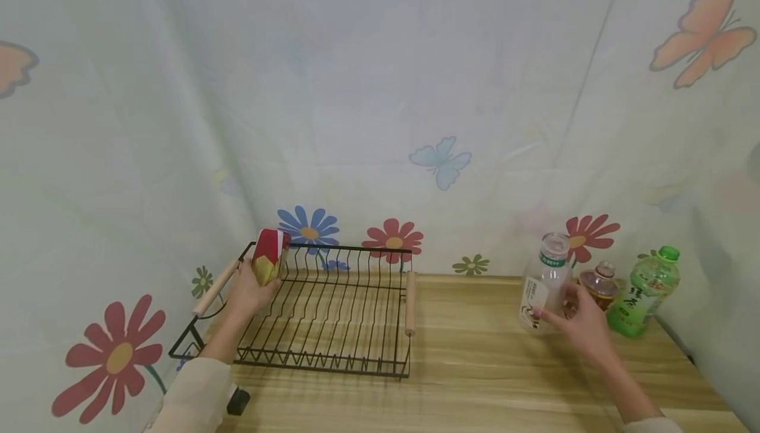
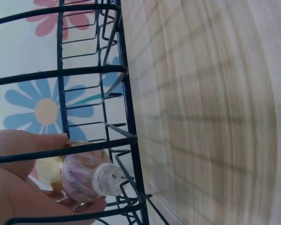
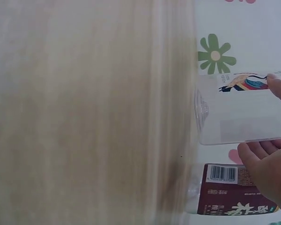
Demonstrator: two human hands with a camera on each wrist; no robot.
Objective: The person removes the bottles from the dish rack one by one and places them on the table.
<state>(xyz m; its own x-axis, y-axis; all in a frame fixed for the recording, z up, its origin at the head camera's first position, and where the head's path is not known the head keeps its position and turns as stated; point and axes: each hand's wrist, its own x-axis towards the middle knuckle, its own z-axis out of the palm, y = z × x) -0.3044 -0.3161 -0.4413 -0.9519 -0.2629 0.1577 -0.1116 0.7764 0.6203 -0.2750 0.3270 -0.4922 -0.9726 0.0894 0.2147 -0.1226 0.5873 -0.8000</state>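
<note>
My left hand (image 1: 249, 293) grips a small bottle with a red and gold label (image 1: 270, 251) at the left end of the black wire dish rack (image 1: 332, 372). The bottle is neck down; in the left wrist view its clear neck (image 2: 108, 180) is among the wires at the rack's bottom. On the right, my right hand (image 1: 584, 327) holds a clear bottle (image 1: 552, 271) between thumb and fingers. That bottle is upright, uncapped and bears a white label with a colourful picture (image 3: 246, 82). Close behind the hand stands a bottle with a dark maroon label (image 3: 225, 190).
A green bottle with a green cap (image 1: 644, 294) stands at the far right. Wooden handles (image 1: 410, 304) flank the rack on the wood-grain table (image 1: 469, 354). A flowered curtain (image 1: 356, 90) closes off the back and sides. A small black object (image 1: 238, 401) is near the left sleeve.
</note>
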